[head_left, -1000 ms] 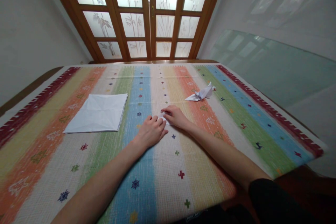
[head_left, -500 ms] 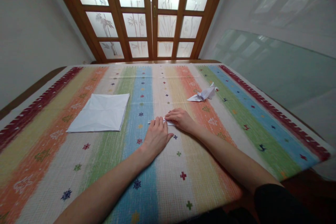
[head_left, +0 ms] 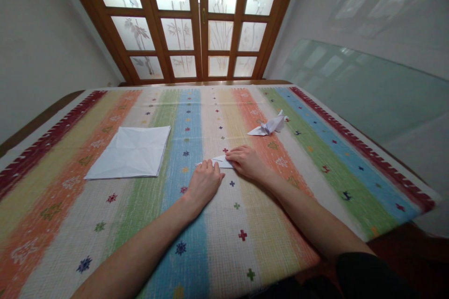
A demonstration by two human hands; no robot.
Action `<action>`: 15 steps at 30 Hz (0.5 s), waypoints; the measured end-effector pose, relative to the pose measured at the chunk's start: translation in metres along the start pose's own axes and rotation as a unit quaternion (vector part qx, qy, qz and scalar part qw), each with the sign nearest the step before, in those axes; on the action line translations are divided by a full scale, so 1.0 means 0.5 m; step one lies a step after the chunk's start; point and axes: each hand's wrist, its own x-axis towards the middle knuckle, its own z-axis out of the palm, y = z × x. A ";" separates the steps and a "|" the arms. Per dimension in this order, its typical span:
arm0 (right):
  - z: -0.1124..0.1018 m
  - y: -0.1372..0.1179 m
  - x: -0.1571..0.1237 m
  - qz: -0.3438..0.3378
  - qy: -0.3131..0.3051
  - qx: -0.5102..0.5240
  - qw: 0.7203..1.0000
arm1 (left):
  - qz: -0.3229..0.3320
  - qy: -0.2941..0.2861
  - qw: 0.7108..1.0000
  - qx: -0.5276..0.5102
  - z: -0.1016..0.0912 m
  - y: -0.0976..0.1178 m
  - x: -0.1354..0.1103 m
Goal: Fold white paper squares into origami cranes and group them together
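Note:
A small folded white paper piece [head_left: 218, 162] lies flat on the striped tablecloth [head_left: 105, 224] near the table's middle. My left hand [head_left: 203, 183] rests just in front of it, fingers curled, their tips touching the paper's near edge. Across from it, my right hand [head_left: 247, 161] lies on the paper's right end with fingers stretched flat and pressing down. Much of the paper is hidden under both hands.
A stack of square white paper sheets [head_left: 131, 151] lies to the left. A finished white paper crane [head_left: 269, 126] sits at the back right. Wooden glazed doors [head_left: 196, 18] stand behind the table. A glass pane [head_left: 368, 93] leans along the right wall.
My left hand has drawn back toward me, and more of the folded paper's pointed left end shows. My right hand has shifted slightly right along the paper.

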 end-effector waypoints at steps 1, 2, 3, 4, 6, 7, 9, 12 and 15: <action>-0.003 0.002 -0.001 -0.004 -0.007 -0.002 1.000 | 0.002 0.000 1.000 -0.002 0.000 -0.001 -0.001; -0.007 0.005 -0.003 -0.006 -0.012 -0.002 1.000 | 0.005 0.001 1.000 -0.001 0.000 -0.002 -0.002; -0.010 0.008 -0.004 -0.007 -0.016 0.001 1.000 | 0.009 0.004 1.000 0.003 -0.001 -0.003 -0.003; -0.013 0.011 -0.006 -0.005 -0.017 0.007 1.000 | 0.013 0.009 1.000 0.010 -0.001 -0.003 -0.004; -0.017 0.016 -0.010 0.004 -0.009 0.027 1.000 | 0.022 0.019 0.999 0.028 0.000 -0.006 -0.005; -0.018 0.017 -0.012 0.012 -0.003 0.042 0.999 | 0.029 0.024 0.999 0.034 0.000 -0.008 -0.005; -0.018 0.017 -0.014 0.036 0.017 0.072 0.997 | 0.045 0.033 0.998 0.033 0.001 -0.012 -0.004; -0.014 0.011 -0.012 0.076 0.046 0.104 0.991 | 0.070 0.051 0.996 0.012 0.006 -0.022 0.000; -0.009 0.006 -0.007 0.101 0.037 0.123 0.987 | 0.074 0.078 0.994 -0.036 0.018 -0.034 0.005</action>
